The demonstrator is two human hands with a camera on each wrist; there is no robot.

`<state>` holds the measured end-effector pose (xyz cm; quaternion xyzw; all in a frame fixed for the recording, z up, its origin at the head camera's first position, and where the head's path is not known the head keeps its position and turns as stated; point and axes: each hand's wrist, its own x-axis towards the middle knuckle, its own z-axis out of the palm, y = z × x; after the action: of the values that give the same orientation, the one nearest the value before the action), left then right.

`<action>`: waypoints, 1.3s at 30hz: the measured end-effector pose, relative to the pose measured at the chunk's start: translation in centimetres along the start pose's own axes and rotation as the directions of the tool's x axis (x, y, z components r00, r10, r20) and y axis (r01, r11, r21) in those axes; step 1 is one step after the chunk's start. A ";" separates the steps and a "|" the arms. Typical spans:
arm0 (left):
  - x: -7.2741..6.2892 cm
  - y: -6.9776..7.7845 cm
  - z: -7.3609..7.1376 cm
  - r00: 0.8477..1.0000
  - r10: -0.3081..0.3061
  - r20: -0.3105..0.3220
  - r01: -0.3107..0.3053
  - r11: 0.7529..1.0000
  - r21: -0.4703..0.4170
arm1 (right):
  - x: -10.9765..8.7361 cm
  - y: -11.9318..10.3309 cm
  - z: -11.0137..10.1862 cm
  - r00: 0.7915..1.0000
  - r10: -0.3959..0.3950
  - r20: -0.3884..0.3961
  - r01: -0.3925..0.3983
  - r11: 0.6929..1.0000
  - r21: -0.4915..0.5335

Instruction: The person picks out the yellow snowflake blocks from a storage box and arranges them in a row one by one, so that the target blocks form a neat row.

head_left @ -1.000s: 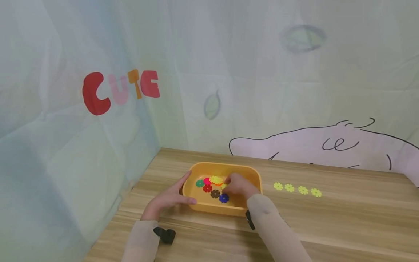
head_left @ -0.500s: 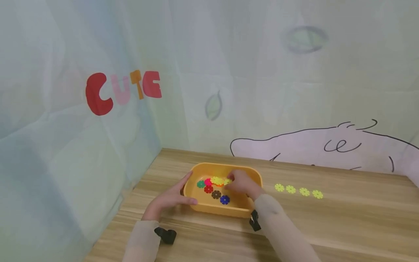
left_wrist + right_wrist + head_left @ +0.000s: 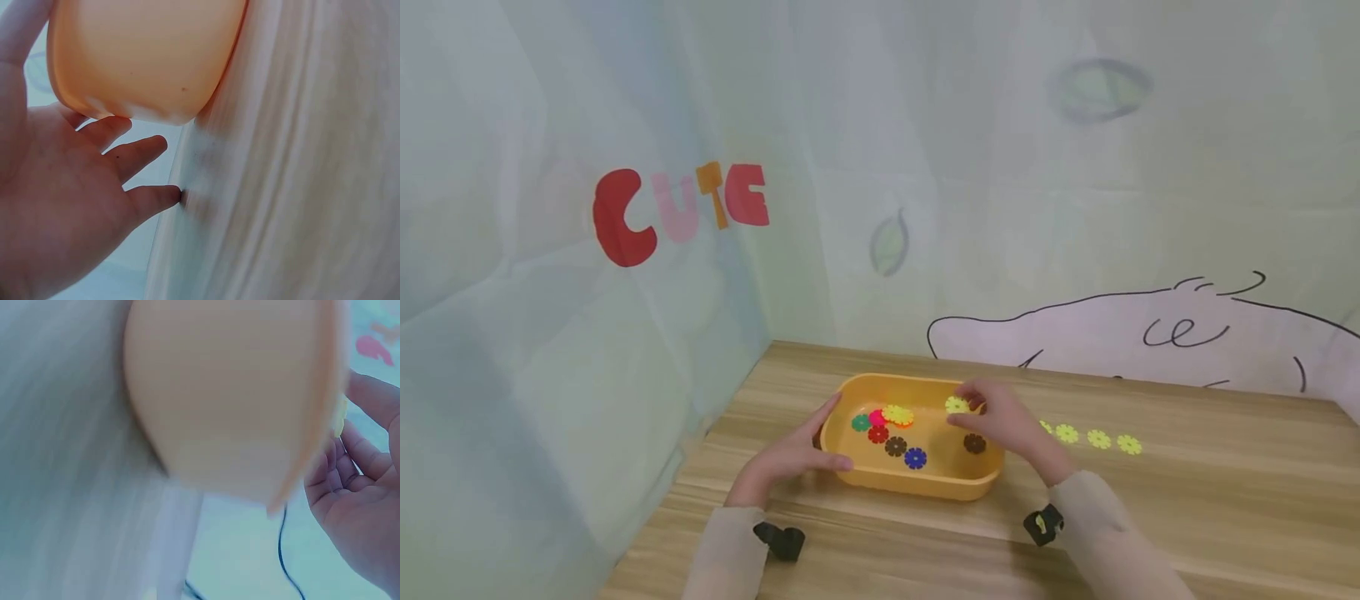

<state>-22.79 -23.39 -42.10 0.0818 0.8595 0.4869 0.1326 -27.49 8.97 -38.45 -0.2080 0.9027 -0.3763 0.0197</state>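
Note:
In the head view, an orange-yellow plastic basin point(image 3: 917, 485) stands on the wooden table. My left hand point(image 3: 786, 457) rests against its left end, thumb on the near rim; in the left wrist view its fingers point(image 3: 140, 156) are spread and fairly straight. Above the basin's right part, my right hand point(image 3: 1011, 423) pinches a yellow snowflake disc point(image 3: 956, 405) between thumb and fingertips. Inside lie more snowflake discs: yellow point(image 3: 897, 414), green point(image 3: 861, 422), pink point(image 3: 876, 417), red point(image 3: 877, 434), blue point(image 3: 915, 457) and two brown, one in the middle point(image 3: 895, 447), another on the right point(image 3: 975, 443).
Right of the basin, several yellow snowflake discs point(image 3: 1098, 439) lie in a row on the table point(image 3: 1195, 508); my right hand partly covers the leftmost. A printed cloth point(image 3: 820, 208) hangs along the left and back of the table. Dark devices point(image 3: 784, 542) sit at both wrists.
My right hand has lifted a yellow snowflake disc from the pile and moved right with it, uncovering a brown disc. My left hand has stayed at the basin.

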 end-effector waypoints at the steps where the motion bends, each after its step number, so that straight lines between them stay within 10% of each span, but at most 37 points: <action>1: 0.0 0.0 0.0 1.000 0.001 0.001 -0.001 1.000 -0.002 | -0.4 0.2 -0.5 1.000 0.001 -0.009 -0.001 1.000 0.000; 23: 0.1 0.1 0.1 1.000 0.003 -0.014 -0.003 1.000 -0.008 | -8.3 12.2 -10.2 0.976 0.120 -0.180 -0.156 0.966 -0.207; 39: 0.1 0.0 0.0 1.000 0.010 -0.007 -0.010 1.000 -0.009 | -10.2 18.5 -13.5 0.964 0.254 -0.082 -0.267 0.935 -0.234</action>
<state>-22.90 -23.29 -42.10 0.0836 0.8574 0.4916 0.1276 -27.45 33.60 -42.73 -0.0779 0.9616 -0.2622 0.0209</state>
